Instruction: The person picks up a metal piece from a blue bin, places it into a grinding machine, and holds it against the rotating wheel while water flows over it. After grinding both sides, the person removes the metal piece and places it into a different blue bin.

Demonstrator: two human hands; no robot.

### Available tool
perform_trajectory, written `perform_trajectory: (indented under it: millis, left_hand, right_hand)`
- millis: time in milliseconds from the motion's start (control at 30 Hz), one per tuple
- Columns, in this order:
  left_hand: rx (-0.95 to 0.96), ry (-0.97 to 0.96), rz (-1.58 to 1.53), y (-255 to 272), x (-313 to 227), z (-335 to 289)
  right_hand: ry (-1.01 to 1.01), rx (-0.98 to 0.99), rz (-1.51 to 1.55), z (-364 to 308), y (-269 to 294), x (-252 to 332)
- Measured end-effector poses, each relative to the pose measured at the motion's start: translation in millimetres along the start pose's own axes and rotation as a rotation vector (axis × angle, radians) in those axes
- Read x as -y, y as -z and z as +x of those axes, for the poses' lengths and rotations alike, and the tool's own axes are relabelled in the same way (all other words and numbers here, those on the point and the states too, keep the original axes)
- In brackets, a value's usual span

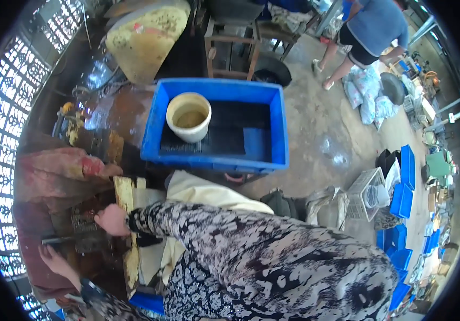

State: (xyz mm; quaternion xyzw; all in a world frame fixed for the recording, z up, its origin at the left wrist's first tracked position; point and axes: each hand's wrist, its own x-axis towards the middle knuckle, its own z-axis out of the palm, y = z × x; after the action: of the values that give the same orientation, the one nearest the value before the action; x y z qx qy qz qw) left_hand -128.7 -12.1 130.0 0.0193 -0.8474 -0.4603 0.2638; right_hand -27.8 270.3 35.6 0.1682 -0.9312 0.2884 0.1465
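Note:
My right arm in a black-and-grey patterned sleeve reaches across to the left. Its hand, my right hand (113,220), is closed over a dark work area beside a worn, yellowish board edge (124,195); whatever it grips is hidden. Lower left, my left hand (56,263) has its fingers stretched out just below a thin grey bar (57,240). Reddish stained cloth (53,174) drapes over the far side of this spot, and dark red material (32,249) hangs along the left. Pale cloth (208,193) lies under my right arm.
Ahead stands a blue tub (214,162) with a white bucket (196,131) of murky liquid inside. Behind it are a wooden stool (232,40) and a black basin (271,71). A person (377,27) bends at upper right. Blue crates (401,200) line the right.

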Motion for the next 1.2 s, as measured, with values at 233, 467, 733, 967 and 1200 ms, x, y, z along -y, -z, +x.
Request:
perform_trajectory:
  millis: [233,467,733,967,1200]
  left_hand:
    - [0.195,-0.095,0.256,-17.9,55.5,-161.7]
    - [0.185,0.046,0.231,-30.1,34.3,-202.8]
    - [0.139,0.031,0.391,-21.2,20.1,-208.4]
    - [0.210,0.118,0.518,-21.7,15.6,-204.3]
    - [0.253,0.184,0.499,-23.2,11.7,-202.4]
  right_hand:
    - [-0.059,0.003,-0.003,5.0,-4.4,7.1]
    - [-0.056,0.123,-0.070,8.4,17.0,10.6]
    - [-0.084,0.218,-0.096,9.7,7.8,20.4]
    - [-0.102,0.254,-0.076,12.7,10.5,21.7]
    - [-0.080,0.192,-0.010,10.7,12.2,16.3]
